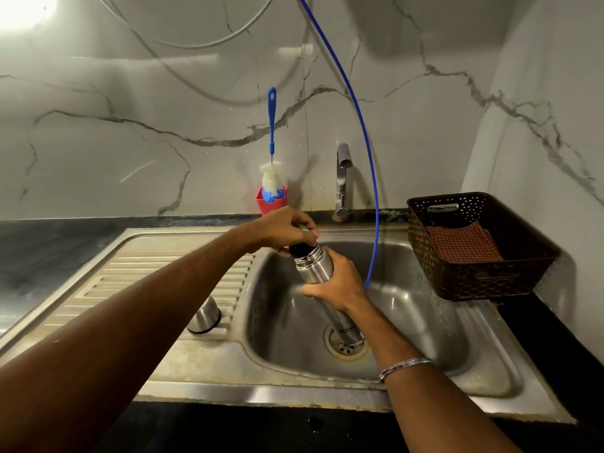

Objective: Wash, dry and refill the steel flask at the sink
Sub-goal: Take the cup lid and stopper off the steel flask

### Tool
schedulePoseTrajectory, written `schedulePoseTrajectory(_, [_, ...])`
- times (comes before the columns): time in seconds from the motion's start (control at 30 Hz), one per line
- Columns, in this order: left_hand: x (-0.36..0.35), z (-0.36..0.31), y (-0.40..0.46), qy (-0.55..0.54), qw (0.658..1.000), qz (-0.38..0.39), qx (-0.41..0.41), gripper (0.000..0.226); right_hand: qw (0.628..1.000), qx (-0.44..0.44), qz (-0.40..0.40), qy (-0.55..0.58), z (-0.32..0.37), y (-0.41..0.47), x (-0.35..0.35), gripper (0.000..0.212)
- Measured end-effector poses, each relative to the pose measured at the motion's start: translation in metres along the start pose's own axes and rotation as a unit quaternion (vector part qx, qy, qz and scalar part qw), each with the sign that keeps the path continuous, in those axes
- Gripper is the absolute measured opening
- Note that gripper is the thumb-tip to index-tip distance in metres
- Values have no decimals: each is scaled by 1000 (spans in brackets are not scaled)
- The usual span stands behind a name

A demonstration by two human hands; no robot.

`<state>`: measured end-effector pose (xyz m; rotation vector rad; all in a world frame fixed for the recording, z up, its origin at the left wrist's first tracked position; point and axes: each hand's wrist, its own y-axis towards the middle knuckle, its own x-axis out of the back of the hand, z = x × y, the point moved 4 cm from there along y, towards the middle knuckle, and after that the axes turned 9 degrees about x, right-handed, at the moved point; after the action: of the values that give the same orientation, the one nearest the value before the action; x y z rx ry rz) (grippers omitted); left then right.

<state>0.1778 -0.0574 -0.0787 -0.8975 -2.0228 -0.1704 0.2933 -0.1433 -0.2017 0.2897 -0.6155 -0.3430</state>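
A steel sink (183, 364) is sitting under a marble wall (130, 109) (a brown basket (483, 276) is resting beside it). The right hand (340, 282) is gripping the flask (315, 268) over the basin, while the left hand (287, 228) is pinching its black stopper (302, 248).

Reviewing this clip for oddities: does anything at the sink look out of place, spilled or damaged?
Nothing spilled or broken. The one oddity: a thin blue tube dangles from above into the sink basin, close beside the steel flask both hands hold.

Steel sink drainboard (157, 269) bears the flask's upturned cap (205, 317).
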Motion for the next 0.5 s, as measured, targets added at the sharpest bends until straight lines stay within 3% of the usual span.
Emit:
schedulePoseTrajectory(0.1, [-1,0,-1,-16,1000,-8,16,20,1000,6,10,-4,1,0,-3,69])
schedulePoseTrajectory(0.23, [5,-7,-11,38,997,35,-60,38,1000,7,9,10,0,1,-3,67])
schedulePoseTrajectory(0.33, [5,-6,-11,48,993,22,-103,30,1000,6,-1,19,0,0,-1,65])
schedulePoseTrajectory(0.5, [2,10,-2,-24,1000,-8,-3,31,1000,3,4,23,1,-1,-1,73])
